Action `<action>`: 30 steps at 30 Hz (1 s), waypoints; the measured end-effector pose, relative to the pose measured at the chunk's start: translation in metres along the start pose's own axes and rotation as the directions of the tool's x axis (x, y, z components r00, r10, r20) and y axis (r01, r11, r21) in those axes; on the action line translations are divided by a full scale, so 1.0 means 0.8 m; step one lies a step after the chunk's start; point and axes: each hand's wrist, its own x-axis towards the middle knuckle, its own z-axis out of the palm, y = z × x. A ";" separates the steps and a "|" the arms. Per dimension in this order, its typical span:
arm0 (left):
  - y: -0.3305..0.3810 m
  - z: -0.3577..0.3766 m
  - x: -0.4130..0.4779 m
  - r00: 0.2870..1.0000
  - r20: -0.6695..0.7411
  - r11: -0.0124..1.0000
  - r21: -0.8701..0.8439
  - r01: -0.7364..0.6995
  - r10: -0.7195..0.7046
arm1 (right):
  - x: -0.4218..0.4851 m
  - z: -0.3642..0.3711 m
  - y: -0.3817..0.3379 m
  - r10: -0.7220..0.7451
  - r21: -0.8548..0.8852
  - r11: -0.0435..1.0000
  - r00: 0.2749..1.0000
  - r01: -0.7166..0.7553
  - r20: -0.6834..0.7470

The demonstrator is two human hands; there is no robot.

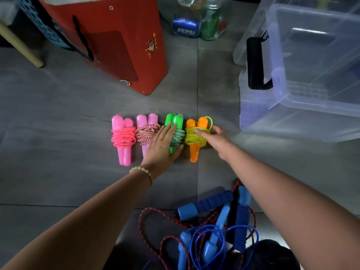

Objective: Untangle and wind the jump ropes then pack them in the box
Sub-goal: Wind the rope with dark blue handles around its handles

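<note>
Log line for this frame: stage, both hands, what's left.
stage: winding partly done | left hand flat on green-handled rope | right hand touching orange-handled rope | blue ropes tangled, near | box right, untouched

1. here come both arms, left forearm and right forearm, bare right up to the frame edge, no cloth on either.
2. look at the left wrist: a beaded bracelet, small round pale cream beads strung in a single row.
3. towards the side of the wrist the beads turn smaller and yellowish gold.
4. left hand wears no ring that shows.
5. right hand: one short, pale nail catches the light, and the wrist behind it is bare.
</note>
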 end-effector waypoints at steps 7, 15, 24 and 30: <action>0.057 0.007 -0.057 0.998 0.021 0.996 -0.070 -0.059 0.061 | -0.046 -0.045 0.037 -0.005 0.011 1.000 1.000 0.006 -0.029; 0.090 0.090 -0.130 0.926 0.369 0.997 0.057 0.059 -0.076 | -0.127 -0.094 0.155 -0.077 -0.074 0.995 0.985 0.067 -0.157; 0.157 0.056 -0.091 0.890 0.442 0.872 -0.386 0.302 -0.113 | -0.159 -0.118 0.095 0.094 0.129 0.986 0.989 -0.109 0.116; 0.258 -0.043 -0.070 0.953 0.254 0.735 -0.613 0.290 -0.164 | -0.230 -0.153 0.008 0.041 0.313 0.919 0.845 -0.242 0.532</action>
